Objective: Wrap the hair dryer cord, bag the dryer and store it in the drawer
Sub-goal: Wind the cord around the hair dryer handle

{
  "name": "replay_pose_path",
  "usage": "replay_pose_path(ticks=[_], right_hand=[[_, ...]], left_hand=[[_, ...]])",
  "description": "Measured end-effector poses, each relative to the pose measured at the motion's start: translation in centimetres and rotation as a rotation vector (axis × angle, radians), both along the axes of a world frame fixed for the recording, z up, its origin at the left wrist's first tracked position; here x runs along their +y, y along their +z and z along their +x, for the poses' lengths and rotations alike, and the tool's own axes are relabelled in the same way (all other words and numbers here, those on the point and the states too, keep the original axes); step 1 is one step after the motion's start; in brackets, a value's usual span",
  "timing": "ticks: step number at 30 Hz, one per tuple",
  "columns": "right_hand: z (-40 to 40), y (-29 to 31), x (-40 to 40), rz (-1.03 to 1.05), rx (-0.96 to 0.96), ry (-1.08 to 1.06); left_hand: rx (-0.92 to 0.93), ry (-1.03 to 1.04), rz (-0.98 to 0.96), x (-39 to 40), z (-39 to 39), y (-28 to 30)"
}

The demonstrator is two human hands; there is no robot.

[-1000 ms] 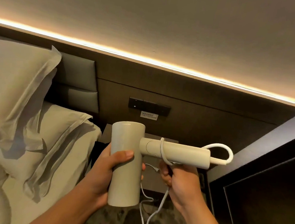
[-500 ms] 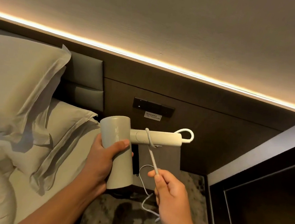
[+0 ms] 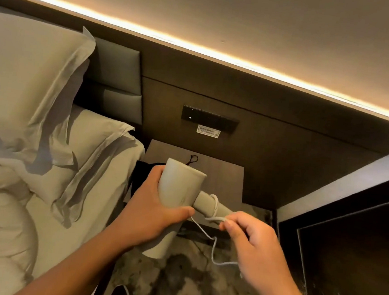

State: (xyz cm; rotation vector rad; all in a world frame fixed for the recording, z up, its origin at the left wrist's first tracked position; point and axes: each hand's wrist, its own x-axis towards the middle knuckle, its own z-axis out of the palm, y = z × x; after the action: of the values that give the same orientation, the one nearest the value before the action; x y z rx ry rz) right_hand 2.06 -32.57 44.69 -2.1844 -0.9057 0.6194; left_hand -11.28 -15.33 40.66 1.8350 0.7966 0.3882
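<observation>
A cream hair dryer [image 3: 179, 186] is held in front of me, its barrel gripped by my left hand [image 3: 152, 212]. Its handle [image 3: 207, 203] points right and toward me, with a couple of turns of the white cord [image 3: 214, 204] around it. My right hand [image 3: 251, 244] pinches the cord just below the handle's end. The loose rest of the cord hangs down under that hand. A dark bag [image 3: 143, 173] with a drawstring lies on the nightstand [image 3: 221, 173] behind the dryer, mostly hidden. No drawer front shows.
The bed with white pillows [image 3: 29, 86] fills the left. A dark wooden headboard wall with a switch panel [image 3: 210, 119] stands behind the nightstand. A dark cabinet [image 3: 345, 243] rises on the right. Patterned carpet [image 3: 177, 275] lies below.
The view has tilted down and the dryer sits lower, over the nightstand. The handle has swung toward me. My right hand has come up closer to the handle's end, still holding the cord.
</observation>
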Motion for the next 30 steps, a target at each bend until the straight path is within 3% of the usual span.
replay_pose_path(ticks=[7, 13, 18, 24, 30], right_hand=[[1.8, 0.9, -1.1, 0.093, -0.149, 0.048], [3.3, 2.1, -1.2, 0.175, -0.149, 0.055], [4.8, 2.7, -1.1, 0.206, 0.056, 0.103], [6.1, 1.6, -0.8, 0.293, 0.471, 0.229], [7.1, 1.7, -0.5, 0.368, 0.476, 0.200]], left_hand=[[0.057, -0.140, -0.036, 0.7, -0.4, 2.8], [0.055, -0.282, -0.080, 0.4, -0.5, 3.9], [-0.012, -0.413, -0.172, 0.4, -0.5, 4.4], [-0.091, -0.508, -0.203, 1.1, -0.4, 5.8], [-0.163, -0.542, -0.422, 2.2, -0.6, 5.7]])
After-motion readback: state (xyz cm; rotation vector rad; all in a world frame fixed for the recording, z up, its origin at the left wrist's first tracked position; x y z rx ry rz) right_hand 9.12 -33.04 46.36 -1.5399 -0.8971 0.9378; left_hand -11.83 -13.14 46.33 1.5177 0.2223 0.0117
